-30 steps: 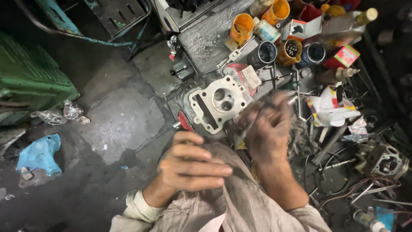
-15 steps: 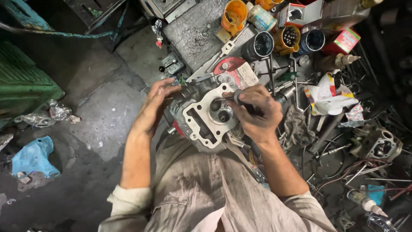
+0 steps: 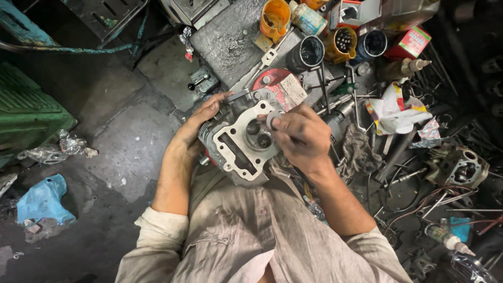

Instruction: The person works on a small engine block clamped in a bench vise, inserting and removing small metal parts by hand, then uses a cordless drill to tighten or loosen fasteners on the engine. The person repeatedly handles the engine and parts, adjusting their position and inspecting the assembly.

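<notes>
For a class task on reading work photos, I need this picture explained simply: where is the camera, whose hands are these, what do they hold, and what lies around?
There is no machine here: a person works with two bare hands, and the camera sits on their head, looking down. The left hand steadies a grey metal engine part with round openings, held over the lap. The right hand presses a small round piece at one opening; what it is cannot be told. Ahead on the dirty floor lie orange cups, dark tins, a red box, loose tools and wires. A blue rag lies at the left.
</notes>
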Demonstrator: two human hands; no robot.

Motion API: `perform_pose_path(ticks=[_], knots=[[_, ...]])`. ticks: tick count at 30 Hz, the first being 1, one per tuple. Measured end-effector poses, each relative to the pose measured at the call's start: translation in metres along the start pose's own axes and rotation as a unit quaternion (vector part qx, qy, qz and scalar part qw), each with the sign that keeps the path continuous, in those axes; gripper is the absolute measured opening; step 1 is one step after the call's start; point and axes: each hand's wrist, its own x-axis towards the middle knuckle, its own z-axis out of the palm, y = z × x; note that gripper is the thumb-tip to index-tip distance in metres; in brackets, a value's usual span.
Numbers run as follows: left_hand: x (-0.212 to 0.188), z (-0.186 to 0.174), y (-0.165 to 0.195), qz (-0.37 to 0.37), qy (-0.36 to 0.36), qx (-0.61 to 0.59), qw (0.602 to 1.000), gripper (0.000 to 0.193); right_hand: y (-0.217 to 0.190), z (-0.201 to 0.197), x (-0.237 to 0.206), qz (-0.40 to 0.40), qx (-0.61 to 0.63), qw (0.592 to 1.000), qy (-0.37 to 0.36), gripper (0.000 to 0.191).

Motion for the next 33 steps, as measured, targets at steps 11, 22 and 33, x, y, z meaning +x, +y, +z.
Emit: perform_pose_path(ticks=[11,22,33], knots=[[-0.005,0.009,0.002,-0.012,0.023,-0.059,0.998,0.066,-0.038,-0.008,0.007,-0.039,-0.068,0.996,-0.034,0.029],[-0.004,0.014,0.0,-0.009,0.056,-0.049,0.997,0.07,-0.068,-0.011,0.016,0.078,-0.151,0.979,-0.11,0.029],[-0.004,0.016,-0.005,0.02,0.025,-0.062,0.998,0.076,-0.067,-0.012,0.002,0.143,-0.104,0.974,-0.141,0.035]])
